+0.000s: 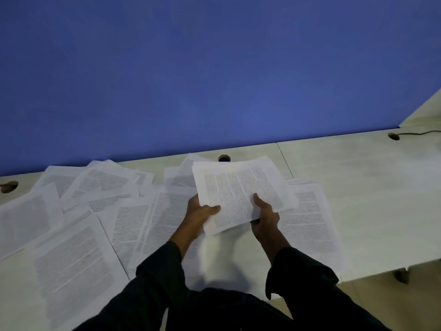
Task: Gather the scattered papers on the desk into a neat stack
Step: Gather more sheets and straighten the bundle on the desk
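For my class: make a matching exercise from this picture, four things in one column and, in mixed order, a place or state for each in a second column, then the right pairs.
Things
1. held sheets
2. large sheet
3. dark cable
4. round hole

Places or states
A. lies flat at the near left of the desk
B. runs from a hole at the far right
C. gripped by the left hand and the right hand
D. by the blue wall, just behind the held sheets

Pairs: 1-C, 2-A, 3-B, 4-D
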{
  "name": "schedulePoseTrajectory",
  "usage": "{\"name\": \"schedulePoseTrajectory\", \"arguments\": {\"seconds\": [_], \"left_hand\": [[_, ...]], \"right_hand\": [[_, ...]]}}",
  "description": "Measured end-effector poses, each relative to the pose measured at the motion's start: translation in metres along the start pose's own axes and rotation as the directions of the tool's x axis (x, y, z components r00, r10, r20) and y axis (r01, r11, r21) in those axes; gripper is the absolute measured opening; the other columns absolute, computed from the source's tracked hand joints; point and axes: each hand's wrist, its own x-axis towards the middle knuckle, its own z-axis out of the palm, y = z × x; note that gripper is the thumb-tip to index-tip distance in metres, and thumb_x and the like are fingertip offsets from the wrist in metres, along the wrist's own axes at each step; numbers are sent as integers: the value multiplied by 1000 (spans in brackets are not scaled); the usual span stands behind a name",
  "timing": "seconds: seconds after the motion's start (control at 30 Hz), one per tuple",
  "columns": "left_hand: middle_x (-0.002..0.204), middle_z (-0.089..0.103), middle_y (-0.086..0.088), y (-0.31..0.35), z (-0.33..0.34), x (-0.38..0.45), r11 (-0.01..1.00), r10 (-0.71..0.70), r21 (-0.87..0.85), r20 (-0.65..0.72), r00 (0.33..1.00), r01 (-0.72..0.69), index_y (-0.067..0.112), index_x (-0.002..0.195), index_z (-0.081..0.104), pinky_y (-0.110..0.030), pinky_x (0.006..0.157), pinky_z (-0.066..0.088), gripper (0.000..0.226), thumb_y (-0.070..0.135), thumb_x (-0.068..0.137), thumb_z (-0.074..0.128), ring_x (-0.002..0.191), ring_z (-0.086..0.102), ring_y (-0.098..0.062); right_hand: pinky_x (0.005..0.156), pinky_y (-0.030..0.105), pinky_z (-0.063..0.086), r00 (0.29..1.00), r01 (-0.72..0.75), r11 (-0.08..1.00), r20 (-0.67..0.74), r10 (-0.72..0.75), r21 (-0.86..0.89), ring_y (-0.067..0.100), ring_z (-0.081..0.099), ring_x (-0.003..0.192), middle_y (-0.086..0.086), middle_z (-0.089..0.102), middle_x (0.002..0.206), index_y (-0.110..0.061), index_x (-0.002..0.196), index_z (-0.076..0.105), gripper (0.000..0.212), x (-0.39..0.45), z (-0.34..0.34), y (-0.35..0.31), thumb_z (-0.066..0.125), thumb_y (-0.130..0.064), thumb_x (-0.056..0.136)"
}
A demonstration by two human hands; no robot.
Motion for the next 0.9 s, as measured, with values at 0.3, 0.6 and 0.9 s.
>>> {"name": "schedulePoseTrajectory", "arguments": {"seconds": [0.3, 0.6, 0.9], "left_hand": [[123, 66, 2, 59, -31, 47, 787, -223, 616, 229, 947, 36, 24, 131, 58, -41, 96, 54, 73, 36, 68, 92, 114, 61, -24], [96, 74, -11, 25, 116, 64, 982, -146, 131, 93, 985, 133, 5, 114, 65, -38, 60, 63, 31, -3, 85, 75, 83, 74, -27], [110, 75, -12, -37, 202, 113, 839, 26, 545, -49, 998, 5, 1, 110, 74, -40, 86, 61, 37, 5, 75, 87, 98, 71, -28]], "right_hand": [[97, 42, 54, 942, -261, 872, 87, 323, -413, 29, 69, 112, 10, 72, 129, -8, 130, 68, 39, -2, -101, -97, 74, -18, 92], [90, 47, 60, 965, -55, 994, -261, 28, -96, 35, 72, 110, 16, 75, 122, 2, 126, 68, 42, -25, -177, -99, 77, 3, 86], [63, 35, 62, 835, -60, 962, -541, -99, -268, 34, 73, 88, 21, 75, 108, 3, 115, 70, 35, -37, -236, -100, 82, 1, 82]]}}
